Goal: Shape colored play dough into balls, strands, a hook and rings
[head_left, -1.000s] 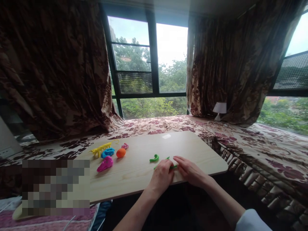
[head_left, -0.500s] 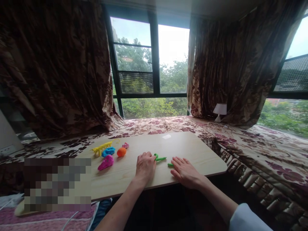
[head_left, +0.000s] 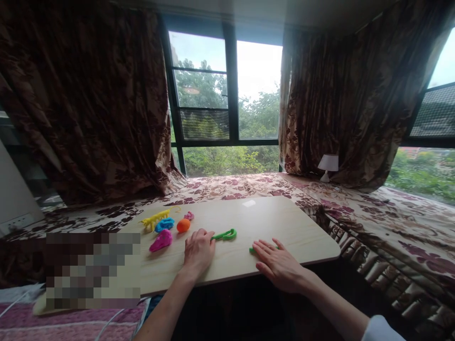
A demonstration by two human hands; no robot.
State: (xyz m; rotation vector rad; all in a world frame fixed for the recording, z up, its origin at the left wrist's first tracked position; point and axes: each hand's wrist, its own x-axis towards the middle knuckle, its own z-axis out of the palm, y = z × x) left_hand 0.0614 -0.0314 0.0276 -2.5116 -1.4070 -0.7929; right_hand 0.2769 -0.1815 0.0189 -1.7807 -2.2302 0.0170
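A bent strip of green modelling clay (head_left: 227,234) lies on the pale wooden table (head_left: 256,222), its looped end to the right. My left hand (head_left: 199,251) has its fingers closed at the strip's left end; the fingertips are partly hidden. To the right, my right hand (head_left: 279,263) rests flat with fingers stretched out over a second piece of green clay (head_left: 252,249). Most of that piece is covered by the fingers, with bits showing at both sides.
Left of my hands are an orange clay ball (head_left: 183,225), a magenta lump (head_left: 161,240), a blue clay piece (head_left: 164,224), a small pink piece (head_left: 189,215) and a yellow clay figure with legs (head_left: 155,218). A white lamp (head_left: 329,163) stands beyond the table.
My left hand has moved left, towards the coloured clay, and the green strip's loop now shows at its right. My right hand stays flat, with the green piece beneath showing on both sides.
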